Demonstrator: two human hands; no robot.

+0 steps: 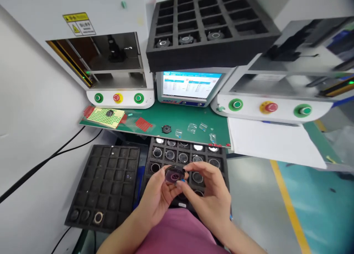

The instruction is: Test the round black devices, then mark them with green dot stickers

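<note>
Between my two hands is a round black watch case point(175, 175), its back with a small sensor ring facing up. My left hand point(159, 189) is closed around its left side and underneath. The thumb and forefinger of my right hand point(208, 189) close on its right edge, where a small blue tab point(183, 180) shows at the thumb tip. A clear film seems to lie over the case, but I cannot tell how far it reaches. Below the hands sits a black foam tray point(190, 168) with round watch parts in its pockets.
A second foam tray point(110, 174) lies left, with a few parts in its front row. On the green bench point(124, 126) are another watch case point(166, 129), clear film pieces point(192, 127) and a red sticker sheet point(143, 124). A foam tray point(204, 54) overhangs the screen point(190, 85) between two button-fronted machines.
</note>
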